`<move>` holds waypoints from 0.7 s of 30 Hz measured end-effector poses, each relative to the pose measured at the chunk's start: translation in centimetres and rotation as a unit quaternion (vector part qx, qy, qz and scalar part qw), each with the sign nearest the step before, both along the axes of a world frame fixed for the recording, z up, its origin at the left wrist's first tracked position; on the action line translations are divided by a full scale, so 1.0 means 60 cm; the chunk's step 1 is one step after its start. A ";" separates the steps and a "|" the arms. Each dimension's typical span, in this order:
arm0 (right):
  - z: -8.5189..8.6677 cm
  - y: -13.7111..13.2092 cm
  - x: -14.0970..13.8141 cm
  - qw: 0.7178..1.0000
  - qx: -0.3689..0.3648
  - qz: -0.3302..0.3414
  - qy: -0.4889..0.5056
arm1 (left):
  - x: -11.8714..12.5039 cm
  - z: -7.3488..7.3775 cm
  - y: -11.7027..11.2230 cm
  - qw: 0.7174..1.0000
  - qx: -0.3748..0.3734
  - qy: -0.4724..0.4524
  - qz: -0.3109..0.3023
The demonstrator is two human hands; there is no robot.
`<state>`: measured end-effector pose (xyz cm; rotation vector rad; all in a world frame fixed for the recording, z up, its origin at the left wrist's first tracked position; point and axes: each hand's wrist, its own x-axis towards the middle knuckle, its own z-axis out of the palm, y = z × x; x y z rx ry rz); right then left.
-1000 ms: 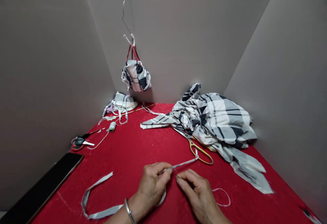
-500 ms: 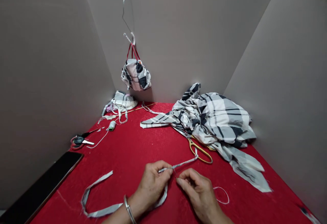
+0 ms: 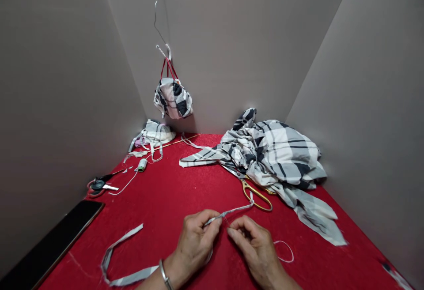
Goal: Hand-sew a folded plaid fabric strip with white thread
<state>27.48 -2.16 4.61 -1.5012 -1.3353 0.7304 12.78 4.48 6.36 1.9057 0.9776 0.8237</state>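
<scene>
My left hand (image 3: 195, 239), a metal bangle at its wrist, pinches a narrow folded strip of grey-white cloth (image 3: 236, 211) between thumb and fingers. The strip's far end is tied at the handle of the gold-handled scissors (image 3: 253, 195). Its other end curves on the red surface left of my wrist. Just right of the strip, my right hand (image 3: 255, 246) is closed in a pinch on a fine thread at the cloth; whether a needle is there I cannot make out. A loop of white thread (image 3: 292, 254) trails beside that hand.
A heap of checked cloth (image 3: 285, 153) lies at back right, partly over the scissors. At left are a phone (image 3: 53, 246), small scissors (image 3: 98, 185), a thread spool (image 3: 142, 165) and cloth scraps (image 3: 157, 132). A checked cloth bundle (image 3: 174, 98) hangs from a wire hook.
The view has shifted slightly. My right hand has come a little closer to the strip, narrowing the gap between my hands. My left hand keeps its pinch.
</scene>
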 end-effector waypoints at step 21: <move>0.007 0.004 0.001 0.982 -0.017 0.043 0.181 | 0.003 -0.012 -0.009 0.969 0.213 0.096 -0.075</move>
